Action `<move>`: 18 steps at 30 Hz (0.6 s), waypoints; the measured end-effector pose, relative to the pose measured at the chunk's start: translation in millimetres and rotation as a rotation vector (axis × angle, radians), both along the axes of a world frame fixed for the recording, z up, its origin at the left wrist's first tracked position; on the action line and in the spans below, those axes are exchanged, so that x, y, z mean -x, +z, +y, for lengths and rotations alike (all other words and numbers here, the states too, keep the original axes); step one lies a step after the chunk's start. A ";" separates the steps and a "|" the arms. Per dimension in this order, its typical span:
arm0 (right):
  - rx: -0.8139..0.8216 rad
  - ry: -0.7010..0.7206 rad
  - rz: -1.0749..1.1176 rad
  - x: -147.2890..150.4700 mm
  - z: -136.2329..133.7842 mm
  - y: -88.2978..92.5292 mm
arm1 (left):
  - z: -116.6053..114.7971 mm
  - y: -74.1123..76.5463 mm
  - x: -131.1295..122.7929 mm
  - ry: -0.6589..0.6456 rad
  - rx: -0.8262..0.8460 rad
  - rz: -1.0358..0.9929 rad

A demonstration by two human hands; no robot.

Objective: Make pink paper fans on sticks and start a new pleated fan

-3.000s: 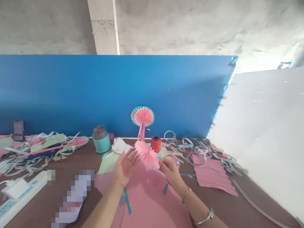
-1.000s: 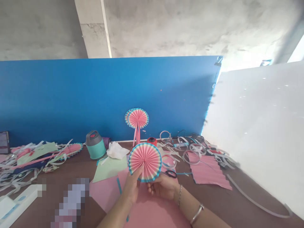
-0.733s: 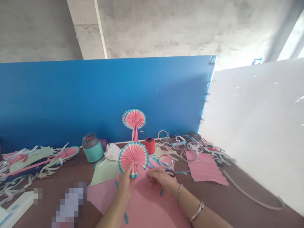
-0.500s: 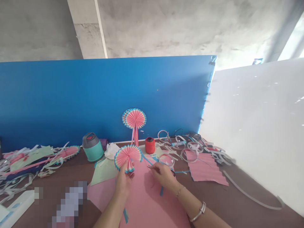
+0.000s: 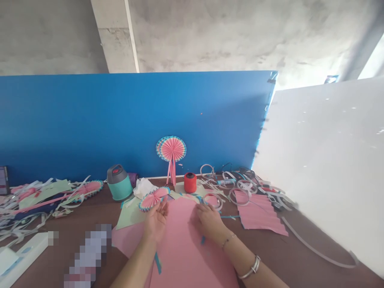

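A pleated pink paper fan [image 5: 154,197] with a blue and cream edge lies tilted at the fingertips of my left hand [image 5: 156,221]. That hand is turned palm up with its fingers loosely apart; the thumb is close to the fan's lower edge. My right hand [image 5: 210,219] is at the right edge of a large pink paper sheet [image 5: 186,240], its fingers curled down. Whatever those fingers hold, if anything, is hidden under them. Small blue strips [image 5: 158,263] lie on and beside the sheet.
A finished-looking pink rosette [image 5: 171,149] with ribbons leans on the blue partition. Before it stands a red spool [image 5: 190,183]. Tape rolls [image 5: 213,201] and pleated pink paper [image 5: 259,212] lie right; a teal-and-grey container [image 5: 119,184] and heaped paper scraps [image 5: 39,196] lie left.
The fan has gone down and left, now tilted flatter, and my left fingers have loosened. My right hand has shifted slightly right and lower its fingers onto the sheet's edge.
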State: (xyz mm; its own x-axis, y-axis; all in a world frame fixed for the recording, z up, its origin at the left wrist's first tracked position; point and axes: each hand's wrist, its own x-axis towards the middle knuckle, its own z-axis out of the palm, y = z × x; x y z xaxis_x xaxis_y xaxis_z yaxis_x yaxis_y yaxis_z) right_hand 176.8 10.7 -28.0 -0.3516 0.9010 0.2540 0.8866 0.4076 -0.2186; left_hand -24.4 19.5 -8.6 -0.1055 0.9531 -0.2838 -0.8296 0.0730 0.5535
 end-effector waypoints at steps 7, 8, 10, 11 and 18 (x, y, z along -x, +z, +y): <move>0.094 -0.345 -0.142 -7.2 5.2 2.0 | -2.7 -2.7 -6.3 -0.293 0.117 0.367; 0.086 -0.352 -0.148 -7.6 5.6 1.5 | -6.0 -1.8 -8.2 -0.365 0.062 0.514; 0.066 -0.363 -0.159 -9.2 7.2 -0.1 | -16.2 0.5 -12.6 -0.485 -0.160 0.878; 0.058 -0.368 -0.165 -10.3 8.2 -0.8 | -22.8 1.6 -15.2 -0.555 -0.299 1.077; 0.045 -0.415 -0.172 -22.7 15.1 -3.1 | -57.2 4.2 -30.2 -1.044 -0.732 1.917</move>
